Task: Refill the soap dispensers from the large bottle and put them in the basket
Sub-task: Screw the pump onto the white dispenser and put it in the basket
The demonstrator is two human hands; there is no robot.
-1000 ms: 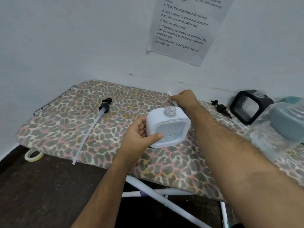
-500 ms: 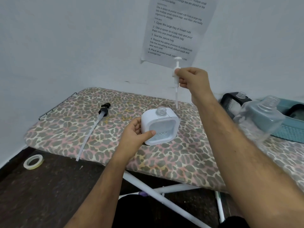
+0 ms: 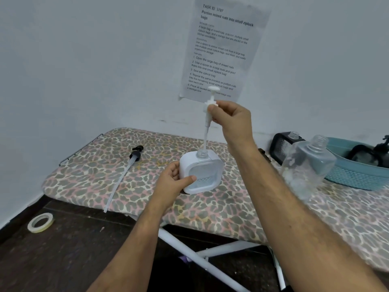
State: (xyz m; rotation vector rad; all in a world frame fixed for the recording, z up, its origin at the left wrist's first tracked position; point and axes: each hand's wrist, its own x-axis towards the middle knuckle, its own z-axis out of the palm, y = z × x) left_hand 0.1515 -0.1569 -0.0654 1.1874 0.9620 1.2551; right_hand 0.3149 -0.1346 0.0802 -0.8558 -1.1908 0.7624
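Observation:
A white square soap dispenser (image 3: 202, 171) stands upright on the leopard-print board (image 3: 88, 175), its neck uncapped. My left hand (image 3: 174, 182) grips its left side. My right hand (image 3: 229, 116) pinches a white pump head (image 3: 210, 102) above it, and the pump's tube hangs straight down with its tip at the open neck. The large clear bottle (image 3: 307, 165) stands uncapped to the right. A black dispenser (image 3: 282, 146) sits uncapped behind it. A teal basket (image 3: 357, 178) at far right holds another black dispenser (image 3: 366, 154).
A black pump with a long clear tube (image 3: 126, 169) lies on the board's left part. A roll of tape (image 3: 40, 222) lies on the dark floor at lower left. A printed sheet (image 3: 223, 51) hangs on the wall. White legs cross under the board.
My right hand lifted the white pump off the board and brought it over the white dispenser, tube end now at its neck. My left hand stayed on the dispenser.

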